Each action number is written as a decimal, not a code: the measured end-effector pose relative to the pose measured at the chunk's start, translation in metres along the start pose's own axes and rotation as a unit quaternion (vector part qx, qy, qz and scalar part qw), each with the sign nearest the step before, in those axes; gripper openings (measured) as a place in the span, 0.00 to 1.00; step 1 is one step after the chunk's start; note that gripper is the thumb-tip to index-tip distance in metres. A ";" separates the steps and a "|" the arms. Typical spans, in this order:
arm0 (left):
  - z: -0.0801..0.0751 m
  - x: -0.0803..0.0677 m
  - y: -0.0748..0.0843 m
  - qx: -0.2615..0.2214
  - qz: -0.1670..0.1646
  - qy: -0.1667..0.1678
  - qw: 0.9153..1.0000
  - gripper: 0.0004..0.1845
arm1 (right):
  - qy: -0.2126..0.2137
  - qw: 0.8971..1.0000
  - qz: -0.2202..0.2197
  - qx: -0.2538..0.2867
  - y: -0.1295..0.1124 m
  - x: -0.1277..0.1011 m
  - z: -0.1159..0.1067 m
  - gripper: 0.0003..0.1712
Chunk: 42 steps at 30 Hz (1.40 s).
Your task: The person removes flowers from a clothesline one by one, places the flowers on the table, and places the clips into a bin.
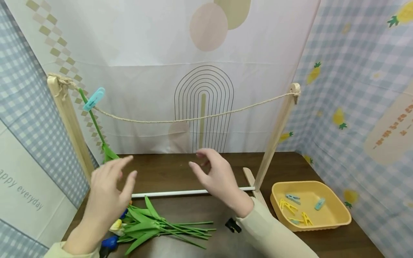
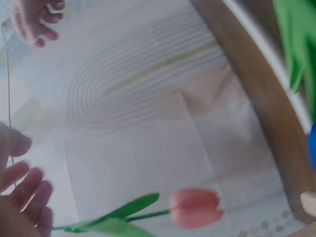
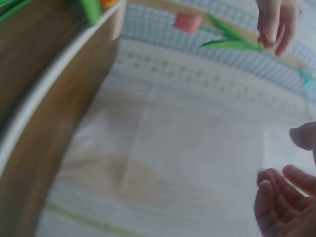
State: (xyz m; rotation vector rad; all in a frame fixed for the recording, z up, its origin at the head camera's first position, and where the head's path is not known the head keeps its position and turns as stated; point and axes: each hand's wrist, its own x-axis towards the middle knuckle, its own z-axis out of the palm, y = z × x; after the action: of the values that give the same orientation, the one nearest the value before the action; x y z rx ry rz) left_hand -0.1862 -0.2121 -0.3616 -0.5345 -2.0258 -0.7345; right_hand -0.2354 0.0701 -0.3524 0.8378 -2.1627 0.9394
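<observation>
Nearest to me lies the bundle of artificial tulips with long green plastic stems and leaves [image 1: 161, 227], flat on the dark brown wooden table [image 1: 180, 170] just below my left hand [image 1: 108, 191]. That hand hovers over the flower heads with its fingers spread and loose, holding nothing. My right hand [image 1: 217, 177] hangs above the white base rod [image 1: 190, 192] of the wooden drying rack, fingers relaxed and slightly bent, also empty. One tulip [image 2: 195, 207] already hangs head-down from the beige twisted rope [image 1: 193, 118], pinned by a light blue plastic clothespin [image 1: 94, 99] beside the left wooden post [image 1: 69, 122]. I judge I am between hangings: one flower up, the rest waiting. Next I would need a stem from the bundle and a peg from the yellow plastic tray [image 1: 335, 218] at my right, where blue and yellow pegs lie.
</observation>
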 end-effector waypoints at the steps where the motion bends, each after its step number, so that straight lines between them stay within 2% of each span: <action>1: -0.002 0.007 -0.002 -0.001 0.004 0.025 1.000 0.22 | 0.006 1.000 -0.019 0.008 -0.007 0.008 0.002 0.18; 4: -0.006 0.026 -0.008 0.001 0.000 0.086 0.996 0.23 | 0.022 0.997 -0.076 0.022 -0.028 0.033 0.009 0.17; 8: -0.010 0.043 -0.020 0.007 -0.038 0.121 0.992 0.23 | 0.030 0.992 -0.125 0.021 -0.055 0.064 0.014 0.16; 12: -0.013 0.053 -0.030 0.008 -0.077 0.130 0.988 0.25 | 0.029 0.988 -0.148 0.018 -0.078 0.089 0.019 0.16; 19: -0.019 0.066 -0.041 0.005 -0.131 0.110 0.985 0.20 | 0.026 0.986 -0.164 0.030 -0.106 0.123 0.036 0.17; 22: -0.020 0.069 -0.042 0.004 -0.139 0.103 0.985 0.17 | 0.017 0.987 -0.158 0.011 -0.115 0.138 0.042 0.19; 27: -0.020 0.071 -0.042 0.006 -0.141 0.101 0.985 0.14 | -0.033 0.993 -0.105 -0.048 -0.127 0.158 0.049 0.26; 32: -0.020 0.072 -0.042 0.002 -0.146 0.108 0.983 0.15 | -0.075 0.991 -0.070 -0.082 -0.134 0.171 0.055 0.30; 37: -0.021 0.071 -0.043 0.002 -0.150 0.110 0.983 0.15 | -0.090 0.988 -0.064 -0.109 -0.138 0.175 0.060 0.28; 42: -0.023 0.069 -0.043 0.004 -0.155 0.104 0.982 0.16 | -0.082 0.989 -0.049 -0.117 -0.141 0.174 0.061 0.20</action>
State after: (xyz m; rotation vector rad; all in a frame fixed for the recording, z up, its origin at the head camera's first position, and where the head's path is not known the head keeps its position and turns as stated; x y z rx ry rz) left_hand -0.2343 -0.2527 -0.3053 -0.1269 -1.9335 -0.9264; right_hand -0.2524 -0.1066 -0.2022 0.9228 -2.2935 0.5711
